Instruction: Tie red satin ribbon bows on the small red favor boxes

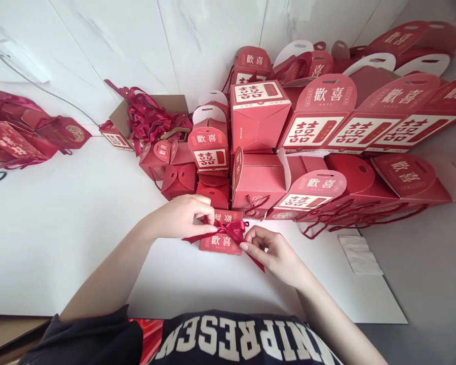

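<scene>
A small red gift box (221, 245) with Chinese characters stands on the white table in front of me. Across its top lies a dark red satin ribbon (233, 230) tied in a bow, with its tails hanging out to both sides. My left hand (188, 215) pinches the bow's left side between thumb and fingers. On the right side, my right hand (271, 251) pinches the ribbon, thumb against forefinger. The fingers of both hands partly cover the box and the bow.
Stacked red gift boxes (317, 121) rise behind and to the right, some with cords. An open carton (121, 119) holds loose red ribbons at the back. More ribboned boxes (26, 129) sit far left. White paper (360, 254) lies at right. A cable (41, 83) runs along the wall.
</scene>
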Demonstrator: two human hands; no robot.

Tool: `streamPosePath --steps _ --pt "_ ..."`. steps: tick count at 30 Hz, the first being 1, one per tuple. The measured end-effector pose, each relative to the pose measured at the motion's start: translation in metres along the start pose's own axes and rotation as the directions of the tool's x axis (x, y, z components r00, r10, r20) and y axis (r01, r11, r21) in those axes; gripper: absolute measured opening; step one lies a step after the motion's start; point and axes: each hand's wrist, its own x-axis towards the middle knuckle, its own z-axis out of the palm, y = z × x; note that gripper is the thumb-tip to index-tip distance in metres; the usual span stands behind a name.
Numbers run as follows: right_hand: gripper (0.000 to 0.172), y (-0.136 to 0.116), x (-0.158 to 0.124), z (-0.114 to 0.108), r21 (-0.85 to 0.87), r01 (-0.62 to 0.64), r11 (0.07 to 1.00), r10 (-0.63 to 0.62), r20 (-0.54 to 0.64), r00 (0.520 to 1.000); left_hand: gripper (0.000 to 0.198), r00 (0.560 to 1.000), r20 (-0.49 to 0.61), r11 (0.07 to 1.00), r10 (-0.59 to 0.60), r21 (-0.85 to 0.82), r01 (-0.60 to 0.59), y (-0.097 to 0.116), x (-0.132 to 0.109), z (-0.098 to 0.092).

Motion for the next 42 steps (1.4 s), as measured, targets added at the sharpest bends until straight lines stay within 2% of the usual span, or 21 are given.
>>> streamPosePath --steps 3,6,9,13,20,28,31,33,36,38,40,42 --pt "0.043 0.003 0.002 -0.002 0.011 -0.021 1.0 0.021 0.032 0.999 0.04 0.998 0.063 0.998 0.007 -0.068 -0.003 -0.006 0.004 0.001" --pt "0.046 0.005 0.004 -0.004 0.023 -0.025 0.999 0.023 0.067 0.998 0.045 0.996 0.075 0.992 -0.037 -0.12 0.045 -0.01 0.006 0.006" --pt "0.046 0.008 0.005 -0.007 0.012 -0.019 1.0 0.018 0.102 0.995 0.048 0.993 0.032 0.989 -0.111 -0.094 0.113 -0.011 0.006 0.013" --pt "0.048 0.01 0.006 -0.009 -0.002 -0.008 1.0 0.008 0.149 0.989 0.056 0.985 0.029 0.985 -0.168 -0.021 0.169 -0.013 0.004 0.017" --pt "0.048 0.008 0.005 -0.011 0.157 -0.008 0.988 -0.023 0.196 0.98 0.059 0.975 -0.016 0.975 -0.221 0.021 0.221 -0.013 0.0 0.021" --pt "0.045 0.026 0.006 -0.022 0.142 -0.106 0.984 0.068 0.246 0.967 0.057 0.964 -0.064 0.965 -0.258 0.018 0.26 -0.012 -0.003 0.028" --pt "0.042 0.027 -0.001 -0.037 0.062 -0.181 0.982 0.148 0.359 0.921 0.054 0.974 -0.021 0.973 -0.226 -0.057 0.225 -0.014 -0.004 0.028" --pt "0.036 0.022 -0.007 -0.051 -0.074 -0.159 0.985 0.175 0.391 0.904 0.054 0.983 0.006 0.975 -0.184 -0.123 0.184 -0.017 -0.005 0.028" --pt "0.028 0.006 -0.014 -0.063 -0.228 -0.064 0.972 0.127 0.272 0.954 0.051 0.99 0.037 0.965 -0.138 -0.218 0.143 -0.02 -0.006 0.028" --pt "0.034 -0.005 -0.012 -0.059 -0.16 -0.071 0.985 0.105 0.221 0.97 0.048 0.99 0.065 0.952 -0.129 -0.273 0.142 -0.022 -0.007 0.028" --pt "0.039 -0.014 -0.004 -0.047 -0.018 -0.095 0.995 0.097 0.221 0.97 0.046 0.989 0.081 0.94 -0.121 -0.311 0.141 -0.024 -0.008 0.029" --pt "0.039 -0.018 0.008 -0.032 0.035 -0.099 0.994 0.09 0.203 0.975 0.044 0.99 0.084 0.933 -0.114 -0.334 0.136 -0.025 -0.008 0.029"
